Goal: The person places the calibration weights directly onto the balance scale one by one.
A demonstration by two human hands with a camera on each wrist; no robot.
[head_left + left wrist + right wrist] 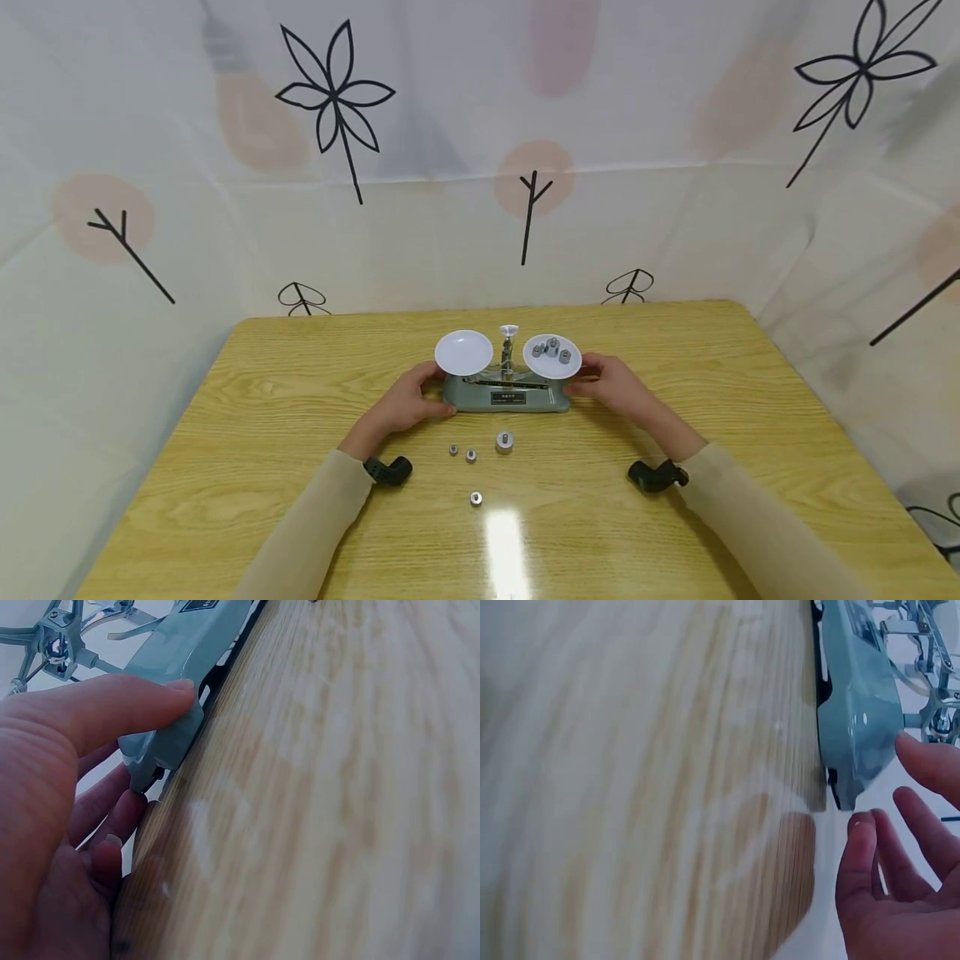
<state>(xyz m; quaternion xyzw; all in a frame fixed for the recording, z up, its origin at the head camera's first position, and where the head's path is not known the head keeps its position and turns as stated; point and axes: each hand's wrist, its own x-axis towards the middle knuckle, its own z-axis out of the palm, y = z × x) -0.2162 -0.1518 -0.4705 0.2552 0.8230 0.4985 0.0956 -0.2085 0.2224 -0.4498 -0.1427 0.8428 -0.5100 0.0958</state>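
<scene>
We see the left hand (405,404) holding one end of a balance scale (508,398). Its thumb (142,705) lies on the front of the green base, and its other fingers go round behind the end. The right hand (618,387) is at the other end of the scale, with its thumb and bent fingers apart. We cannot tell if its thumb touches the base. So the scale sits right between the two hands, on a yellow wooden surface (262,467).

Just above the left hand we see a round white pan (463,353). Beside the right hand's fingers is a second white pan (542,367), with some little metal weights (552,347) on it. Between the pans is a shiny post (507,354) with a small white top.

Closer to us than the hands, we see four more weights on the wood. The big weight (505,443) is about midway between the hands. Two small weights (471,456) are nearer the left hand, and one more weight (476,498) is nearer to us.

Each wrist wears a black camera (387,471), next to a cream sleeve (315,517). Far past both hands hangs a white cloth (450,242) with black flowers.
</scene>
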